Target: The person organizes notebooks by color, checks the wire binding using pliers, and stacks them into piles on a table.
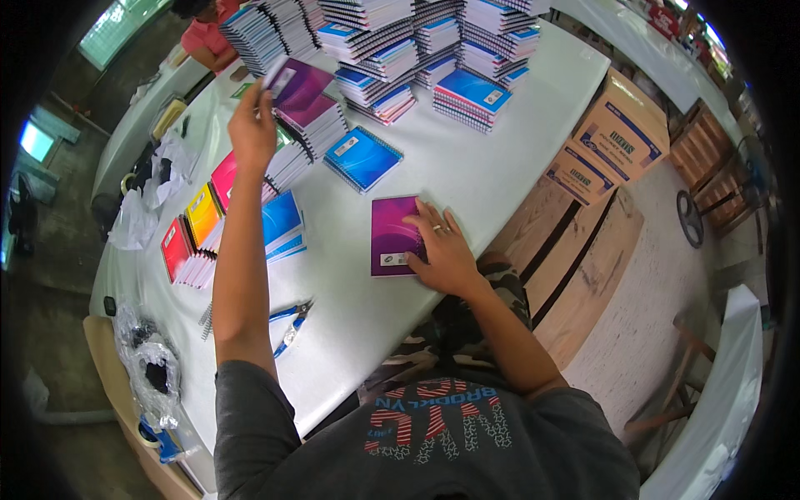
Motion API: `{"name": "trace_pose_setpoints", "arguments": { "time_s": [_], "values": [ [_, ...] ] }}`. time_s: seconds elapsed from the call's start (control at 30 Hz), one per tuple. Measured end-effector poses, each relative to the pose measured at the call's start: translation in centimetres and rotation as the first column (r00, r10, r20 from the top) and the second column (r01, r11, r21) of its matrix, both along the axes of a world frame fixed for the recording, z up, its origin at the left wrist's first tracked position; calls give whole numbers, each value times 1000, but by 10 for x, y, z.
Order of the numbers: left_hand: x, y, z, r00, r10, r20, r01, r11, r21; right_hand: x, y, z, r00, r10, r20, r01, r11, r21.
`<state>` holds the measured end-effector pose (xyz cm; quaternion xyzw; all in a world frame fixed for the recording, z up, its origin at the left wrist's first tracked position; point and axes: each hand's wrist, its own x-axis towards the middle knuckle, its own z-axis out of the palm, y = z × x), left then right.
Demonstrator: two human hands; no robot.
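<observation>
My left hand [252, 129] reaches to the far left, its fingers closed on the edge of a purple notebook [307, 82]. That notebook is tilted just over a stack of spiral notebooks [321, 129] with a purple one on top. Near the table's front edge, my right hand [446, 250] lies with spread fingers on the right side of another purple notebook [387, 229], which rests flat. A blue spiral notebook [363, 158] lies alone between the two hands. The underside of the left hand's grip is hidden.
Tall stacks of spiral notebooks [375, 50] line the far side of the white table [350, 308]. Red and yellow notebooks [200, 217] stand left, with blue-handled pliers [292, 321] nearer. Cardboard boxes [617, 133] stand on the right. Another person [208, 37] sits at the far left.
</observation>
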<state>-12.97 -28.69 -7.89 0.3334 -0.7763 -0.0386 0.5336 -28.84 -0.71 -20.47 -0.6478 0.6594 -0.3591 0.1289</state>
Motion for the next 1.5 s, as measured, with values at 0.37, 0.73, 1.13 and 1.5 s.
{"name": "trace_pose_setpoints", "arguments": {
  "time_s": [0.37,0.73,1.13,1.5],
  "values": [
    [6,148,-140,891,-190,411,70,955,289,13,-14,-15,926,-352,-137,363,930,63],
    [1,140,-90,976,-56,210,39,996,84,10,-34,-1,-122,-151,981,-196,973,126],
    [65,-6,-41,688,-4,726,-226,949,219,9,-29,-7,-400,-182,898,-370,929,23],
    [51,115,-5,973,-149,176,147,989,28,16,-27,-4,-382,-64,922,-366,926,-88]
  ]
}}
